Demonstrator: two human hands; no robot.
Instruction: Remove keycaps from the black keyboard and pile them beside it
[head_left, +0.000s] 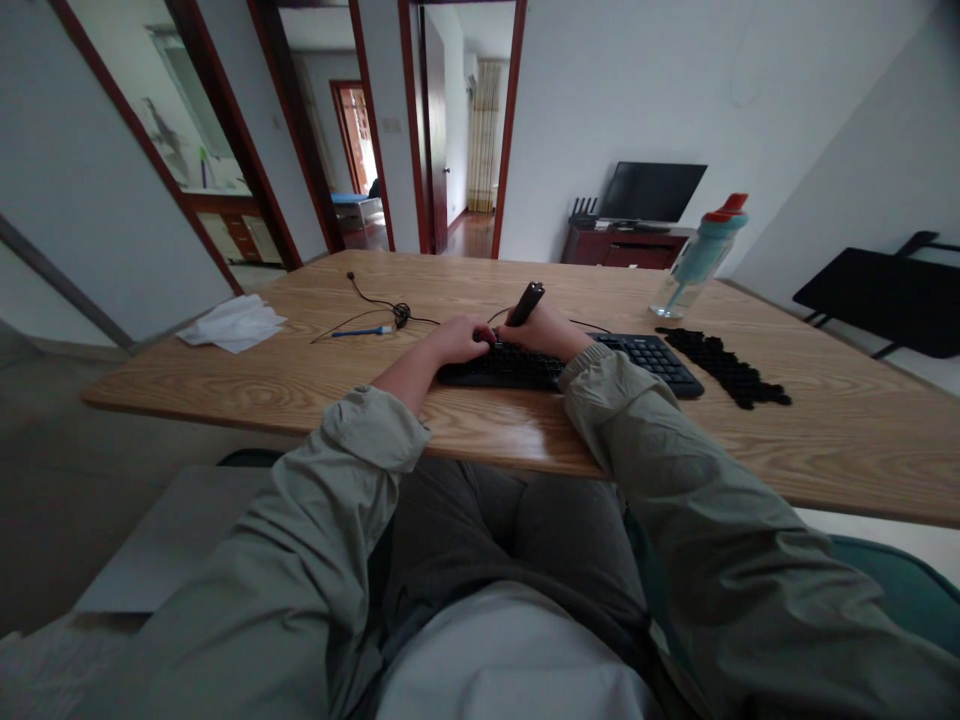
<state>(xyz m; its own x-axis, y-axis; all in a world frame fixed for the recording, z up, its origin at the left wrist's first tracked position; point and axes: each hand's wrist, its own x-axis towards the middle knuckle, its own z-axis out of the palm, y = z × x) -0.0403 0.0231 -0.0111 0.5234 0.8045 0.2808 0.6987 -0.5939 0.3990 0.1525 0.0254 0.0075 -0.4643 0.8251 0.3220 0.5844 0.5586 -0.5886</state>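
Observation:
A black keyboard (517, 366) lies on the wooden table (360, 385) in front of me. My left hand (459, 340) is closed over its left part, thumb and fingers bent against the keys. In my right hand (546, 333) is a black pen-shaped tool (525, 304), tilted with its thick end up. Its lower tip is hidden by my fingers, close to the keyboard's upper side. Right of the keyboard lie rows of small black pieces that look like keycaps (724, 365).
A clear bottle with a red lid (697, 255) stands at the back right. Left of the keyboard are a coiled black cable (402, 315), a blue brush-like stick (362, 331) and white tissue (234, 323). The table's front edge runs just below my forearms.

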